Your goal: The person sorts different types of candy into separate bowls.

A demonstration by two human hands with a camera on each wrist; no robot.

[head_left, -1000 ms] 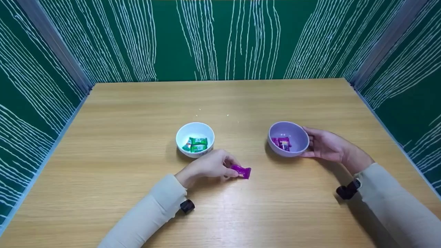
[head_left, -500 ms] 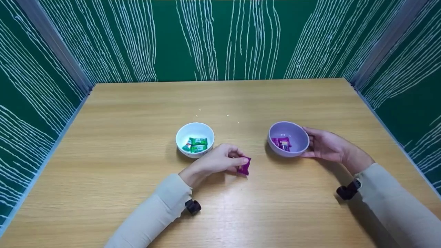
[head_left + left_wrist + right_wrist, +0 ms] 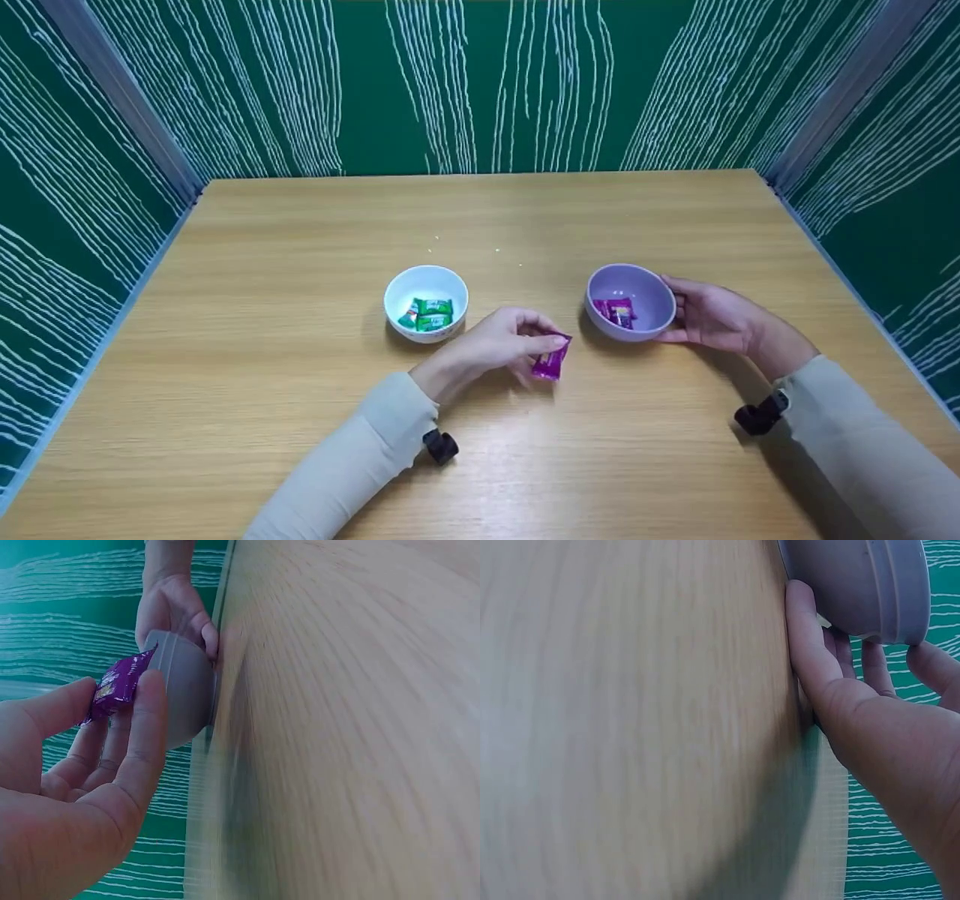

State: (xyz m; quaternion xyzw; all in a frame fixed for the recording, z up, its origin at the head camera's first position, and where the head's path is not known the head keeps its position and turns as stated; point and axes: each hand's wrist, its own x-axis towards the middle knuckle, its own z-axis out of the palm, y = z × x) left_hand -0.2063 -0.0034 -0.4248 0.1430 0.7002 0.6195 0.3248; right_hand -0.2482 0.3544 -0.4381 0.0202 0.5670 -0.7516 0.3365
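Observation:
My left hand [image 3: 495,346] pinches a purple-wrapped candy [image 3: 551,363] between thumb and fingertips, low over the table in front of the two bowls. In the left wrist view the candy [image 3: 120,684] overlaps the side of the purple bowl [image 3: 189,690]. That bowl [image 3: 654,296] stands upright at the right, with a few purple-wrapped candies [image 3: 615,311] inside. Spread and mostly extended, the fingers of my right hand [image 3: 716,319] rest against its right side. The right wrist view has them along the bowl's outer wall [image 3: 847,585], from base to rim.
A white bowl [image 3: 426,281] with several green-wrapped candies [image 3: 433,315] stands left of the purple one, just beyond my left hand. Tiny pale crumbs lie behind the bowls on the wooden table [image 3: 300,247]. Green panels [image 3: 480,90] with white streaks enclose the back and sides.
My left hand has moved right and a little away from me with the candy, toward the purple bowl. The candy has turned to a more upright slant. My right hand stays at the bowl.

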